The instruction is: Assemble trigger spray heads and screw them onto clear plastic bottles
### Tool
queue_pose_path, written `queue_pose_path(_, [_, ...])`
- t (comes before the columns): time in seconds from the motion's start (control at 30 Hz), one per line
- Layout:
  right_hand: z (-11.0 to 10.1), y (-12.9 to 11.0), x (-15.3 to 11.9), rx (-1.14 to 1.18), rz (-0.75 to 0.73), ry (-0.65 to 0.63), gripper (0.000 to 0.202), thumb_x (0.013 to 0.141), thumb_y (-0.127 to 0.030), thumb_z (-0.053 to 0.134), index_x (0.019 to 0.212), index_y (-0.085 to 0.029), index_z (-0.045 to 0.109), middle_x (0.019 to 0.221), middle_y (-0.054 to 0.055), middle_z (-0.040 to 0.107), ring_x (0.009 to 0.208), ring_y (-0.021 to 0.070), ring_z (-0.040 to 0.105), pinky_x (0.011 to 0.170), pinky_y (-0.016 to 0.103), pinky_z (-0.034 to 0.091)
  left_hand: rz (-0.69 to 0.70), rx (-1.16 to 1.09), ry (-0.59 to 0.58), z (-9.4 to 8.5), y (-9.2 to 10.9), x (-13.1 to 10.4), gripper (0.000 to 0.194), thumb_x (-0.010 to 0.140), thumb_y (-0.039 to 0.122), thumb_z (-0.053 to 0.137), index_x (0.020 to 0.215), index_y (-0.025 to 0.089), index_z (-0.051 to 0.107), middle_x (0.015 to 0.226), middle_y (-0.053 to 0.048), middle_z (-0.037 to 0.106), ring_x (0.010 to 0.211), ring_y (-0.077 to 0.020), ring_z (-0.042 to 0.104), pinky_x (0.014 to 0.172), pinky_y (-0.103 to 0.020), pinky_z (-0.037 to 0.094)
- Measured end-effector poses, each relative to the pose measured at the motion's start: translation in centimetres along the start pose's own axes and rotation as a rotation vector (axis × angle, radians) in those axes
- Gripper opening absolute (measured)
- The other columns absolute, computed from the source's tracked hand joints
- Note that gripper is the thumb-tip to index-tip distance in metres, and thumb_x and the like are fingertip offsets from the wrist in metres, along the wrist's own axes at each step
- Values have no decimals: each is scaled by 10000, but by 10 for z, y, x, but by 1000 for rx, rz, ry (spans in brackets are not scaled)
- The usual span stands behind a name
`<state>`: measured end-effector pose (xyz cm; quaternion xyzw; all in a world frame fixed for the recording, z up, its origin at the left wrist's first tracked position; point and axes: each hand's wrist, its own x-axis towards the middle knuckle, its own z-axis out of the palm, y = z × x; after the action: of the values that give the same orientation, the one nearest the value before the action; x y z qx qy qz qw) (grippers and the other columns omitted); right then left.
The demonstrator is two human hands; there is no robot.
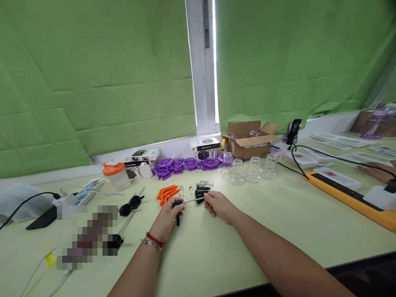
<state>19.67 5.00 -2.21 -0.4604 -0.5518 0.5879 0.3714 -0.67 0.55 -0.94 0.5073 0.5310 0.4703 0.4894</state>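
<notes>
My left hand [171,212] is closed around a black part [177,218] whose thin metal rod [193,200] points right. The fingertips of my right hand [216,205] pinch the rod's far end. Just behind the rod lie several black cone-shaped pieces [202,189]. Beyond them are small metal springs [204,183]. Left of these, orange handle-like parts [167,193] are piled beside a few metal pins [181,190]. Purple round parts [190,163] lie in a row farther back.
Glass jars [237,171] stand before an open cardboard box [253,142]. A shaker cup [116,175], power strip [88,192] and black parts with rods [131,205] are at left. An orange-black bar [349,198] and another person's hand [379,170] are at right.
</notes>
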Motion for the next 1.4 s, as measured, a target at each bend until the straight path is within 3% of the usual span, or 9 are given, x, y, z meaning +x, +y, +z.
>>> queue_pose_path(0.2, [-1, 0, -2, 40, -27, 4, 68, 834, -261, 476, 866, -207, 449, 622, -45, 540, 429, 72, 443, 331, 167, 327, 1, -3, 11, 1, 2, 0, 254, 707, 319, 612, 925, 191, 589, 798, -20, 599, 688, -140, 539, 696, -280, 427])
queue_pose_path(0.33, [-1, 1, -2, 32, -46, -29, 42, 818, -218, 477, 832, -206, 439, 624, -46, 545, 432, 68, 440, 338, 164, 327, -4, -19, 10, 3, 4, -1, 253, 697, 315, 621, 914, 189, 589, 786, -24, 601, 683, -146, 537, 690, -285, 425])
queue_pose_path(1.23, [-2, 2, 0, -47, -21, -13, 287, 899, -315, 380, 656, -178, 446, 520, -30, 496, 379, 62, 405, 342, 181, 334, 3, -29, -4, 3, 2, 0, 252, 717, 305, 605, 931, 173, 582, 767, -15, 607, 664, -119, 540, 682, -263, 433])
queue_pose_path(1.4, [-2, -1, -3, -10, -19, -10, 244, 893, -321, 394, 704, -180, 455, 595, -16, 533, 415, 65, 434, 342, 176, 339, 1, -24, 5, 4, 4, 0, 251, 708, 303, 614, 922, 177, 583, 776, -15, 607, 664, -118, 538, 668, -257, 432])
